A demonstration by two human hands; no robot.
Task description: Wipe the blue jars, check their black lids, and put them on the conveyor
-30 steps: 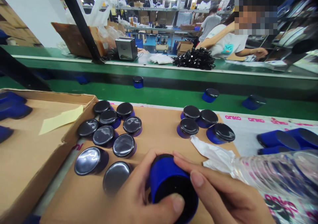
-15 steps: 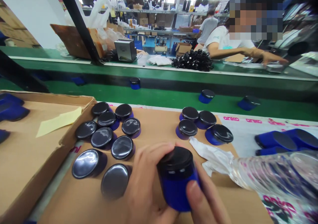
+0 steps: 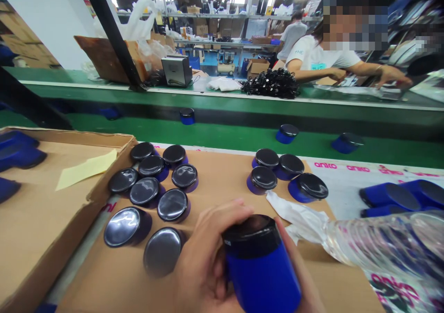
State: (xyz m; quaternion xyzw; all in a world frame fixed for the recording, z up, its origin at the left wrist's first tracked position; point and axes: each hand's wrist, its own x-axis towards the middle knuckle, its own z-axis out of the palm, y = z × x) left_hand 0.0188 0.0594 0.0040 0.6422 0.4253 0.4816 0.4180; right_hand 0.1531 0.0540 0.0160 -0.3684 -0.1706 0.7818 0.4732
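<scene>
Both hands hold a blue cylinder with a black top [image 3: 262, 269], tilted with its lower end toward me. My left hand [image 3: 204, 257] wraps its left side, fingers reaching over near the black rim. Along the right side lie the fingers of my right hand [image 3: 294, 264], partly hidden behind it. To the left of my hands, several similar black-topped cylinders [image 3: 172, 205] stand on a cardboard sheet [image 3: 222, 174]. Beyond my hands is a smaller group of black-topped cylinders [image 3: 264, 178].
Left is a cardboard box [image 3: 69, 215] holding blue cylinders and a yellow paper [image 3: 86, 168]. At right lie a bagged stack of clear discs [image 3: 378, 239] and more blue cylinders [image 3: 391, 196]. Behind, cylinders stand on a green belt [image 3: 229, 130]; a co-worker [image 3: 312, 56] sits across.
The cylinder has come lower and closer to me, turning so more of its blue side shows. My right thumb no longer shows on its front. The co-worker's hands have shifted slightly.
</scene>
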